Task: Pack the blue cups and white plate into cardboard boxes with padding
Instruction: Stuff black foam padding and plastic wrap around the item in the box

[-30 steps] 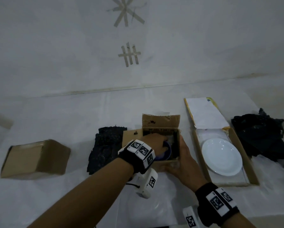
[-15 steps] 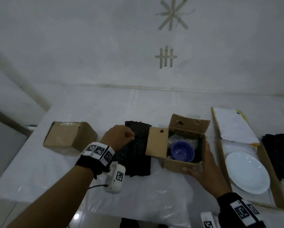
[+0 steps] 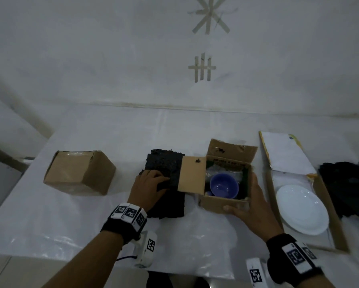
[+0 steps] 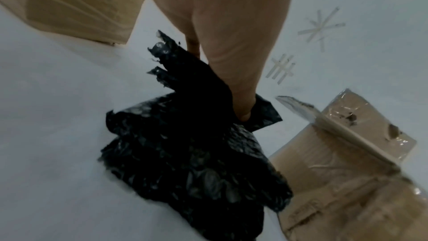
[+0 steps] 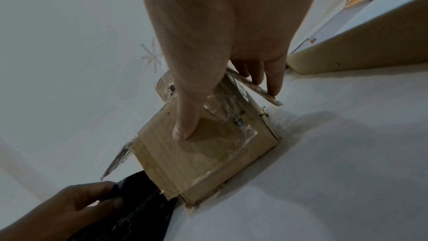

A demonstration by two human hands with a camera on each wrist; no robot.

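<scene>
**Blue cup boxed, padding next**

Blue cup sits upright inside the open small box, mid-counter. Furthest left stands a closed cardboard box. Next, the left hand pinches a corner of the black padding sheet, thumb and fingers curled on it. The right hand braces the small box, thumb flat on its near wall, fingers round the right side. Right again, the white plate lies in a flat box, more black padding beyond.

Probably best: peel one sheet free, keep the box steadied, and tuck it over the cup without tipping it.

Only the head view shows the cup; the left wrist view shows the sheet's lifted, torn corner.
</scene>
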